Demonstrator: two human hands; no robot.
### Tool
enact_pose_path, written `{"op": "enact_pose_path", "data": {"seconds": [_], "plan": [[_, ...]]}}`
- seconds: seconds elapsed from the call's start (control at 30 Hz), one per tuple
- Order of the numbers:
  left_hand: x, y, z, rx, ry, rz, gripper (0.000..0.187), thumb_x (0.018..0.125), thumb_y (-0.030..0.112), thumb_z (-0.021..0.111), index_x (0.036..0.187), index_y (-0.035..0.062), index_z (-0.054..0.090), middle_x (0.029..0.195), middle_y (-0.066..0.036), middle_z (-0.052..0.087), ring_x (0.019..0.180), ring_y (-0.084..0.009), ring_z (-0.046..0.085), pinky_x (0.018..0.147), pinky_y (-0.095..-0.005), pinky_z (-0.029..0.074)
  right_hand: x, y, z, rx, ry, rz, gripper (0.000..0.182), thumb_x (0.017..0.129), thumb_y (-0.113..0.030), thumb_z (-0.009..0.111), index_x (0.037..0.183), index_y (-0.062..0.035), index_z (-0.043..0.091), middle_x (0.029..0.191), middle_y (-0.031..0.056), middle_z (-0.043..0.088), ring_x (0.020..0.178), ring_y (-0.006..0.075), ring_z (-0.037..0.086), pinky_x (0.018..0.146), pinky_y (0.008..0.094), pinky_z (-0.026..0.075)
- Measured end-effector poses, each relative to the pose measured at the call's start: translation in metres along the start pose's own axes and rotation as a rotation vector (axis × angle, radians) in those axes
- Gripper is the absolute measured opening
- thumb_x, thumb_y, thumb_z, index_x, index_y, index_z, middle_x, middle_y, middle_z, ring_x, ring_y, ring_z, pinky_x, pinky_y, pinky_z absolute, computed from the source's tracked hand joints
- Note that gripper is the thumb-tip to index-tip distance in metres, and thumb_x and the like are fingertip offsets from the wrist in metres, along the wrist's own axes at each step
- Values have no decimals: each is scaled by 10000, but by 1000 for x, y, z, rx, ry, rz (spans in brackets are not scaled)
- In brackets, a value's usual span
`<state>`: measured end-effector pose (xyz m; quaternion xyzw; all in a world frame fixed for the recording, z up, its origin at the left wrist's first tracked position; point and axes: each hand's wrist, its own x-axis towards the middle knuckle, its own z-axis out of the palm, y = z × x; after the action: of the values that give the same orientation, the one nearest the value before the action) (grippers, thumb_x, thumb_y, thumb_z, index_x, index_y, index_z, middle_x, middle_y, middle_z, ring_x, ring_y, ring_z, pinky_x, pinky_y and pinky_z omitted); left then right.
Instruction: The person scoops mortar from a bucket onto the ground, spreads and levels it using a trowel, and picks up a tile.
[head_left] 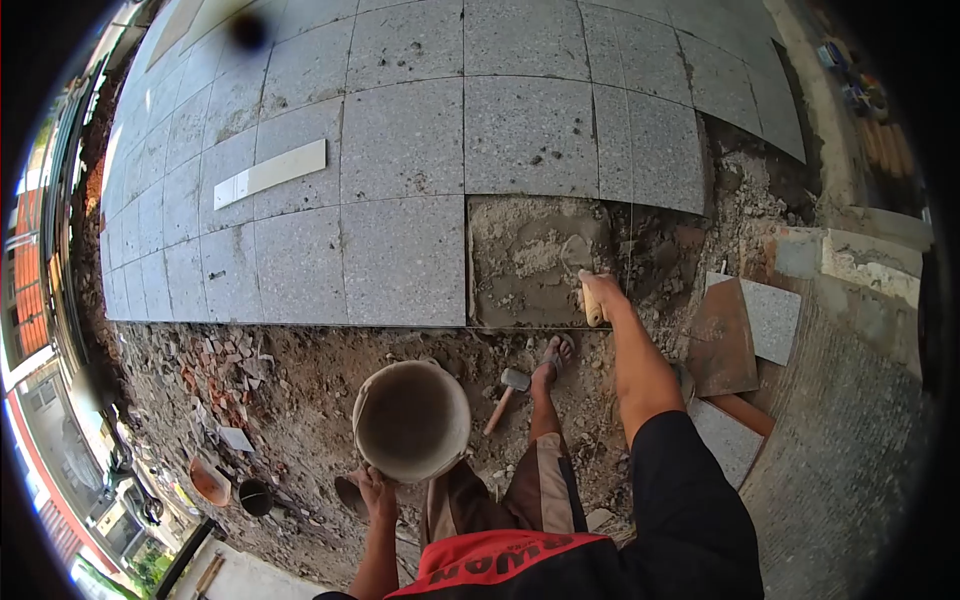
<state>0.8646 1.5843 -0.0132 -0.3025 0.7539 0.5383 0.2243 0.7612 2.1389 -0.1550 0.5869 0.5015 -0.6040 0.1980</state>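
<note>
My right hand (604,290) is closed around the wooden handle of a trowel (576,252). The trowel's blade rests on a patch of wet mortar (525,285) that fills a square gap at the edge of the grey tiles. With its fingers curled over the near rim, my left hand (376,492) grips a round bucket (368,400), tilted so its inside faces me; only a dusty bottom shows in it. A mallet (515,380) with a wooden handle lies on the soil between the bucket and my foot.
Speckled grey paving tiles (402,250) cover the far side, with a pale strip (270,173) lying on them. A taut string runs past the mortar. Loose tile pieces (770,320) and a brown board (724,340) lie at right. Rubble (225,365) and a dark pot (255,497) are at left.
</note>
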Motion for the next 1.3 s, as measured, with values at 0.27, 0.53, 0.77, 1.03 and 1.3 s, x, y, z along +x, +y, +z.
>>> {"op": "enact_pose_path", "data": {"seconds": [0.27, 0.53, 0.77, 1.03, 1.3], "plan": [[-64, 114, 108, -14, 32, 246, 197, 745, -27, 479, 938, -45, 519, 925, -160, 577, 867, -239, 549, 791, -318, 426, -201, 16, -19, -636, -297, -333, 281, 804, -259, 604, 895, -4, 530, 724, 66, 530, 633, 166, 509, 581, 339, 418], [-82, 93, 147, -255, 118, -91, 48, 688, -9, 488, 691, 23, 524, 633, -111, 558, 571, -204, 558, 514, -332, 435, -276, 37, 6, -1203, -587, -1533, 272, 785, -151, 570, 1020, -21, 534, 902, 168, 568, 747, 296, 591, 635, 383, 473], [-93, 127, 153, -486, 219, -24, 77, 719, 39, 514, 776, 15, 559, 774, -166, 598, 751, -266, 586, 684, -360, 455, -285, 1, 52, -2203, -356, -1521, 303, 821, -131, 473, 1114, -70, 516, 949, 123, 564, 792, 303, 602, 661, 399, 496], [-58, 46, 78, -542, 359, -50, 126, 743, 68, 484, 838, 16, 550, 751, -121, 580, 711, -225, 566, 628, -331, 447, -361, 16, 103, -1874, -489, -1409, 403, 730, -144, 609, 1108, -33, 525, 916, 188, 582, 859, 342, 577, 752, 422, 458], [-47, -95, -85, -435, 200, -430, 223, 784, 115, 464, 965, 9, 539, 883, -168, 610, 831, -295, 592, 690, -363, 468, -397, 105, 73, -1656, -298, -770, 399, 694, -151, 630, 1034, 38, 542, 828, 180, 595, 743, 266, 572, 693, 367, 448]]}}
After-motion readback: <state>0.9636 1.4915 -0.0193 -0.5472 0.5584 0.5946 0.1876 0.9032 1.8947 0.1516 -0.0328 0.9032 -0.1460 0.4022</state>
